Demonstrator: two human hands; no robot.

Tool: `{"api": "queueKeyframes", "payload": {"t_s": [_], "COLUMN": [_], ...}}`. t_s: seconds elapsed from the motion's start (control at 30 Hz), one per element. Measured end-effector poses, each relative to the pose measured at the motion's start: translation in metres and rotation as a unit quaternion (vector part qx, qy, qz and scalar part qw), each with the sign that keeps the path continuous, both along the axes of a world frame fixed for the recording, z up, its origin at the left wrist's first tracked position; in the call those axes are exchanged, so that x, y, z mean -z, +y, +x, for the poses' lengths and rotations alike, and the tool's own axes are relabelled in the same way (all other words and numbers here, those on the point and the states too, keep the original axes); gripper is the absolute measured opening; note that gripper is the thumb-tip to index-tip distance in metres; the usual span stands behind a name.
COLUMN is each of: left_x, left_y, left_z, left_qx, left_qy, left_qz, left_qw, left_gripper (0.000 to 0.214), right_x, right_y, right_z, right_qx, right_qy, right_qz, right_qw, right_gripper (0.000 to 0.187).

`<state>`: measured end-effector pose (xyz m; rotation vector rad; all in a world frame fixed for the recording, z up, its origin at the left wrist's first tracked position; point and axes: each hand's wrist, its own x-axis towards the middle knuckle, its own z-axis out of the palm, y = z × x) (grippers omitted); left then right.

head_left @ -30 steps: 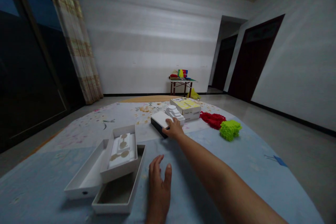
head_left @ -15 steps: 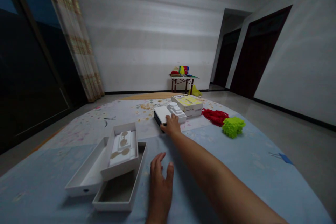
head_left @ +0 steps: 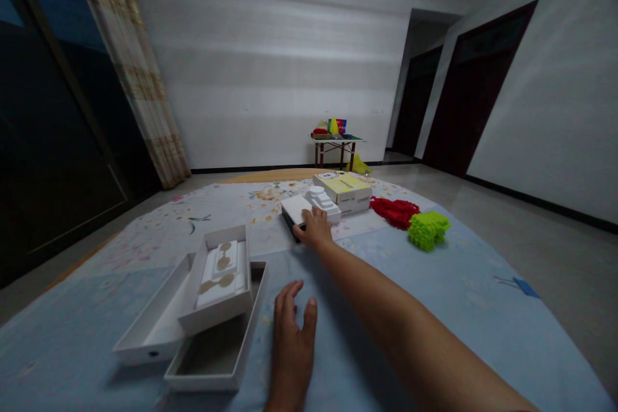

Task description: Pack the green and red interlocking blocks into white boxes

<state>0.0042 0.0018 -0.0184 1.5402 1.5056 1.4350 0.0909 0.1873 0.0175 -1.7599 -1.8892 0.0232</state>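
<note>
My right hand [head_left: 316,228] reaches across the cloth to a flat box with a white top and dark side [head_left: 294,211]. Its fingers lie over the top and the thumb presses at the near edge, closed on the box. A white stepped piece [head_left: 317,193] sits right beside that box. My left hand [head_left: 293,328] rests nearer, fingers apart, holding nothing. To its left stand open white box parts: one long tray [head_left: 149,328], another tray with a grey inside [head_left: 212,351], and a smaller box [head_left: 217,315] lying tilted across them, holding white packets with brown round seals [head_left: 224,256].
Behind the right hand is a white and yellow carton [head_left: 355,203]. Red stringy cloth [head_left: 393,211] and a bright green nubby bundle [head_left: 427,230] lie to the right. A small blue tag [head_left: 525,288] is near the table's right edge. A low stand [head_left: 335,140] holds colourful items by the wall.
My right hand stays on the flat box, and my left hand keeps its open pose. The whole view has shifted very slightly; nothing else visibly moved.
</note>
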Motion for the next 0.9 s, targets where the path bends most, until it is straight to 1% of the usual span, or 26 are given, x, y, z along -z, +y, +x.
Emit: {"api": "queueKeyframes", "payload": {"t_s": [0.17,0.27,0.37,0.47,0.6,0.77,0.9], "left_x": [-0.001,-0.002,-0.004,-0.004,-0.004,-0.002,-0.001], "left_y": [0.000,0.000,-0.001,-0.001,-0.001,0.000,0.001], "left_z": [0.000,0.000,0.001,0.001,0.000,0.000,0.001], "left_qx": [0.003,-0.006,-0.010,-0.009,-0.007,-0.006,-0.011], "left_qy": [0.006,0.007,0.006,0.004,0.004,0.010,0.009], "left_qz": [-0.003,0.001,0.008,0.010,0.007,0.006,0.010], "left_qw": [1.000,1.000,1.000,1.000,1.000,1.000,1.000], "left_gripper": [0.038,0.037,0.035,0.035,0.034,0.035,0.035], "right_x": [-0.001,-0.001,-0.003,-0.006,-0.010,-0.008,-0.006], "right_y": [-0.005,-0.008,-0.009,-0.010,-0.012,-0.011,-0.008], "right_z": [-0.002,-0.001,0.000,0.001,0.000,-0.002,-0.003], "right_qx": [0.004,0.009,-0.017,-0.043,-0.031,-0.008,-0.009], "right_qy": [0.001,-0.012,-0.042,-0.063,-0.075,-0.071,-0.065], "right_qz": [-0.005,0.009,0.026,0.016,-0.015,-0.004,0.011], "right_qw": [1.000,1.000,0.999,0.997,0.997,0.997,0.998], "right_gripper": [0.064,0.070,0.065,0.054,0.044,0.044,0.054]}}
